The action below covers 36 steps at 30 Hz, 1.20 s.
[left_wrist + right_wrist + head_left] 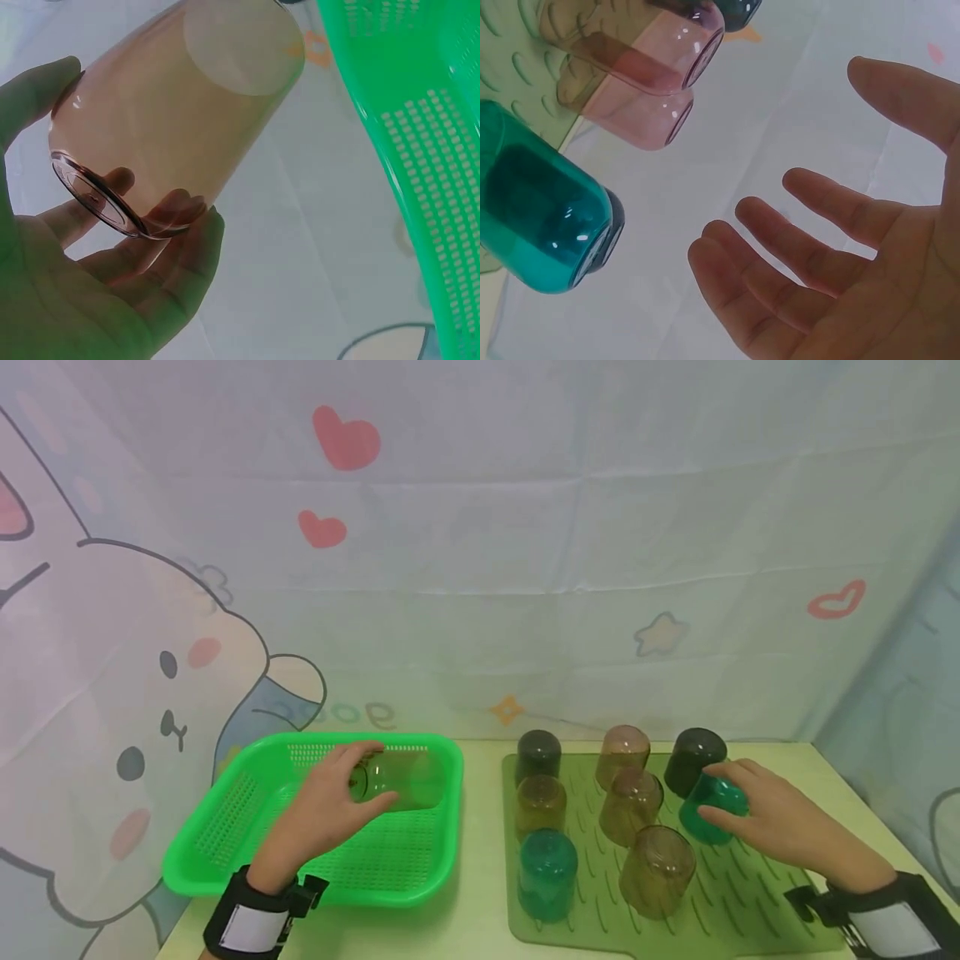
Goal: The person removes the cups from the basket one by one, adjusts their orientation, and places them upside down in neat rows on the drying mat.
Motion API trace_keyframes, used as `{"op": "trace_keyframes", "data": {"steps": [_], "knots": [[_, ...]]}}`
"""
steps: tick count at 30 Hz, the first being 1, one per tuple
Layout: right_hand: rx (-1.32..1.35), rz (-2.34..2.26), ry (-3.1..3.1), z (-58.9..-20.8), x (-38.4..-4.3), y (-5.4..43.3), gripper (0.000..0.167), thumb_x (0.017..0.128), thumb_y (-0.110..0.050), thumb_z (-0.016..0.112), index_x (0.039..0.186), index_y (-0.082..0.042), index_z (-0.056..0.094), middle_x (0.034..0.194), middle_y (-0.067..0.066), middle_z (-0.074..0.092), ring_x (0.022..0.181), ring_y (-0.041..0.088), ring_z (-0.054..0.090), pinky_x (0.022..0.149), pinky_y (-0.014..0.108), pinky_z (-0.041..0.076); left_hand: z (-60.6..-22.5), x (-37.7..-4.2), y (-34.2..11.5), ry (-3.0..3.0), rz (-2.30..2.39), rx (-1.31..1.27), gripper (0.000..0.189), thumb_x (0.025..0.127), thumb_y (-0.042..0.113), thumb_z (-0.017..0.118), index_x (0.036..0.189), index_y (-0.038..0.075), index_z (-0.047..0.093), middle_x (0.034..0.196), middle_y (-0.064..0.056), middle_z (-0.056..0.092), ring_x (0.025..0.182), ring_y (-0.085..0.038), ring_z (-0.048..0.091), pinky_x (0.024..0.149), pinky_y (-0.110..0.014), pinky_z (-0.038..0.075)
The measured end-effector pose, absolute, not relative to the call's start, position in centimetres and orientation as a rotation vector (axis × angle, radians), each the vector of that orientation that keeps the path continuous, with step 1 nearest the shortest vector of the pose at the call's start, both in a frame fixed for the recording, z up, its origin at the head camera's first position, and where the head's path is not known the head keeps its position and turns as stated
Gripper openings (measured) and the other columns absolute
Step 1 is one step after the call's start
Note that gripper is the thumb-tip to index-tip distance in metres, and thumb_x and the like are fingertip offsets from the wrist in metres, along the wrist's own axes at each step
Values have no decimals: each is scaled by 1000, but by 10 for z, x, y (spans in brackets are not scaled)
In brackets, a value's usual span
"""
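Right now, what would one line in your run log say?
left hand: holds pinkish cup over green basket | right hand: open, fingers at teal cup on drying mat

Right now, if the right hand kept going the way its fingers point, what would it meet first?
Probably the teal cup just ahead of the right hand; the wrist view shows a gap between them.

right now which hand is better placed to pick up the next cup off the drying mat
Right. The right hand is open with its fingers at the teal cup on the green drying mat, while the left hand already grips a brownish cup over the green basket.
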State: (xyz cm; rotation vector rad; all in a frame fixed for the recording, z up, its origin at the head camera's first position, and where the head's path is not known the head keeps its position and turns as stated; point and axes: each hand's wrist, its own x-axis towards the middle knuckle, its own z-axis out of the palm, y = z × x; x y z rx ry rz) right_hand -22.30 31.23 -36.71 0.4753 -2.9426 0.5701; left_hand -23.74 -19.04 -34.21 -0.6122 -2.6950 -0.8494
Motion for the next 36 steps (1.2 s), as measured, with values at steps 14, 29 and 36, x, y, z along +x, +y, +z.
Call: {"op": "trace_keyframes", "data": {"steps": [14,29,36], "knots": [[546,595,-2905,-354,-218,294,63,84,-37,71,128,4,50,127,27,48,112,46,49,82,56,45,-351,-233,-148,-2604,-1243,-729,56,83,25,75,131,9,50,121,-4,54,106,-18,52,85,-41,49],[729,597,-2859,-336,-207,246,65,78,-32,78,130,-4,50,128,17,48,116,36,49,85,50,47,-357,-229,-98,-2515,-1508,-838,57,83,26,75,131,12,50,121,-5,55,109,-18,53,88,-35,49],[867,588,-2817,-330,-205,215,73,76,-33,80,133,-4,46,131,15,46,115,30,51,86,44,48,-361,-229,-78,-2469,-1584,-889,54,82,31,75,127,15,52,113,0,58,102,-17,55,85,-35,50]]}}
